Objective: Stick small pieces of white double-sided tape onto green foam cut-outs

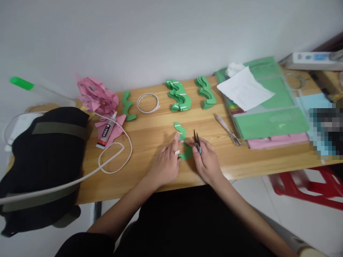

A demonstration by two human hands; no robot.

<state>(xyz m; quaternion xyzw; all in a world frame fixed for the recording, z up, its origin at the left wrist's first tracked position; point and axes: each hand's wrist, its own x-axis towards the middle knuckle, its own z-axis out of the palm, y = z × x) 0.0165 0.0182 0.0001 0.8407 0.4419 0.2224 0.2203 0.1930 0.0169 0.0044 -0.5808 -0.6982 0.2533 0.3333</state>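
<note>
A green wavy cutout (181, 130) with small white strips on it lies on the wooden table (150, 139) between my hands. The fingers of my left hand (166, 163) are closed on its left edge and hide part of it. A short white strip (177, 152) shows at those fingers; whether it is stuck there or pinched, I cannot make out. In my right hand (207, 160) is a small pair of scissors (197, 141), dark blades pointing away from me, blue handle in the palm. My right fingertips also reach the cutout's right edge.
Behind stand stacked green wavy cutouts (180, 95), more cutouts (205, 93), a single one (128, 107) and a white tape roll (148, 103). Left are pink scraps (98, 94), a B-7000 glue tube (106, 131) and a black bag (50, 142). Right lie a pen (227, 129) and green folder (273, 123).
</note>
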